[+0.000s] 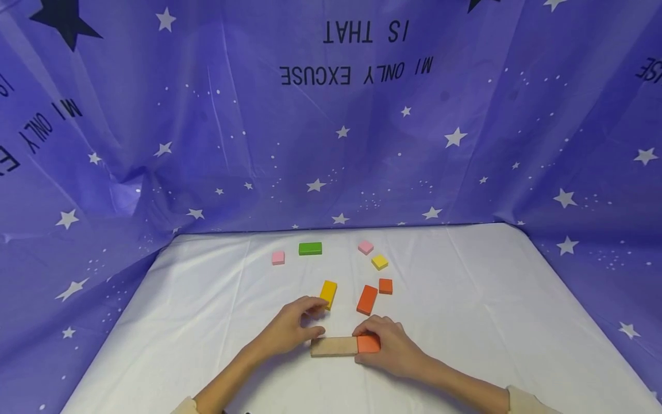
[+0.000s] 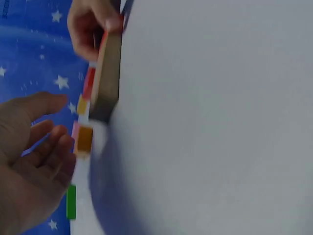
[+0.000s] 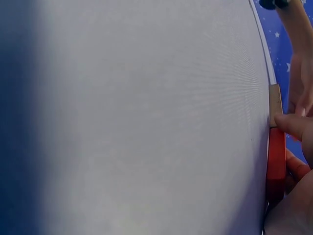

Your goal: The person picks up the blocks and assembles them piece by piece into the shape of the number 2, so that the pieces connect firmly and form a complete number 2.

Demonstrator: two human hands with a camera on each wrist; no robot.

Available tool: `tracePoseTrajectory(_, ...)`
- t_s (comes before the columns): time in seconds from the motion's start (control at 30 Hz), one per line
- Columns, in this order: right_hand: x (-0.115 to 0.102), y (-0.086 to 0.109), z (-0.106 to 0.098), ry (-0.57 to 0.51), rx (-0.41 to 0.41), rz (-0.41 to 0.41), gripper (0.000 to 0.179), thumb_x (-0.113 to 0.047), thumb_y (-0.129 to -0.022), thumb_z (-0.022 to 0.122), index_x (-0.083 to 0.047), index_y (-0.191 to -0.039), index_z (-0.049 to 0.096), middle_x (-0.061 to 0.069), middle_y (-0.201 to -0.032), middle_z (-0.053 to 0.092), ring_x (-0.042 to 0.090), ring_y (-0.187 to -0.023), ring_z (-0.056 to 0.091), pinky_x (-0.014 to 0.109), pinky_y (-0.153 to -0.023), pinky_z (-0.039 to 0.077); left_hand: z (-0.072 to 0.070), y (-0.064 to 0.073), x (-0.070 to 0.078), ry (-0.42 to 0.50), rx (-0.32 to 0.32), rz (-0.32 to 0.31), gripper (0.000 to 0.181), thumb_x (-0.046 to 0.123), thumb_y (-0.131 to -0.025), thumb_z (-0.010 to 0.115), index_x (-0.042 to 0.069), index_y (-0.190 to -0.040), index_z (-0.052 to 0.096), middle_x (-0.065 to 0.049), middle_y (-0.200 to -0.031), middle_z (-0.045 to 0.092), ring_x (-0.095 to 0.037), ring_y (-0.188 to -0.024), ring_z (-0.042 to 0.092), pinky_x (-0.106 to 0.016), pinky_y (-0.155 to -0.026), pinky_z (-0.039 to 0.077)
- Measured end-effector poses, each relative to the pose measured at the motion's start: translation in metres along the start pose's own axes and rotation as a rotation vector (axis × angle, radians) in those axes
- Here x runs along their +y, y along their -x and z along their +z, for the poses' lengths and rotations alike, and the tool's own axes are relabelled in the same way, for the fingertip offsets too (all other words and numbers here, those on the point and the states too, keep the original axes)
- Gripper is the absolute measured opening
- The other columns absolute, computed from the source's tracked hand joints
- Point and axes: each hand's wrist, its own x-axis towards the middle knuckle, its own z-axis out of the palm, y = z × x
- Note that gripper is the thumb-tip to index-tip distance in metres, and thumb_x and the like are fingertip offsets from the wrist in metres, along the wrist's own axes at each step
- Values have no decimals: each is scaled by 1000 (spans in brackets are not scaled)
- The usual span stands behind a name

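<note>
My right hand [image 1: 393,348] grips a small orange block [image 1: 369,344], thumb on its near side and fingers on its far side. That block sits flush against the right end of a flat bare-wood block [image 1: 334,347]; the right wrist view shows the thumb [image 3: 293,125] right at their joint. My left hand [image 1: 292,328] is beyond the wood block's left end, thumb and fingers spread apart. Its fingertips overlap the near end of a yellow oblong block [image 1: 328,291] in the head view. Nothing shows between the left hand's [image 2: 36,161] thumb and fingers in the left wrist view.
Past the hands lie an orange oblong block [image 1: 367,299], an orange square block [image 1: 385,286] and a yellow square block [image 1: 380,262]. Farther back are two pink blocks [image 1: 278,257] and a green oblong block [image 1: 310,248]. A starry purple curtain [image 1: 341,172] borders the white tabletop [image 1: 455,299].
</note>
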Motion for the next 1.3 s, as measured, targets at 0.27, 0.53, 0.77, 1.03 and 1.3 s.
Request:
tracePoseTrajectory(0.27, -1, -1, -2, 1, -15, 26, 29, -34, -78, 85, -30, -101, 67, -19, -100, 60, 8, -95, 49, 31, -75, 34, -19, -28, -26, -20, 21, -37, 67, 9, -85, 79, -4, -142, 47, -20, -137, 54, -34, -122, 54, -49, -100, 48)
tracePoseTrajectory(0.53, 2, -1, 0, 4, -20, 35, 29, -31, -78, 85, -31, -100, 67, -21, -101, 60, 6, -96, 49, 31, -76, 34, -31, -49, -39, 77, -160, -81, 75, 7, -84, 78, -8, -147, 40, -23, -146, 47, -37, -134, 46, -48, -113, 35)
tracePoseTrajectory(0.77, 2, -1, 1, 9, -9, 27, 29, -30, -77, 86, -30, -99, 67, -21, -99, 60, 7, -96, 50, 31, -75, 33, -35, -60, -42, 87, -248, -102, 78, 8, -83, 79, -6, -149, 39, -20, -150, 45, -34, -138, 41, -45, -115, 31)
tracePoseTrajectory(1.03, 4, -1, 1, 6, -14, 20, 29, -31, -77, 86, -32, -100, 67, -22, -100, 60, 6, -96, 50, 32, -77, 34, -35, -65, -41, 11, -267, -126, 70, 9, -81, 79, 3, -145, 50, -12, -145, 51, -30, -137, 42, -46, -116, 30)
tracePoseTrajectory(1.3, 3, -1, 1, -1, -15, 28, 29, -32, -77, 86, -32, -99, 67, -22, -99, 59, 7, -97, 50, 32, -76, 33, -34, -62, -41, 22, -253, -140, 63, 9, -78, 81, 7, -137, 59, -9, -139, 56, -30, -134, 45, -47, -115, 30)
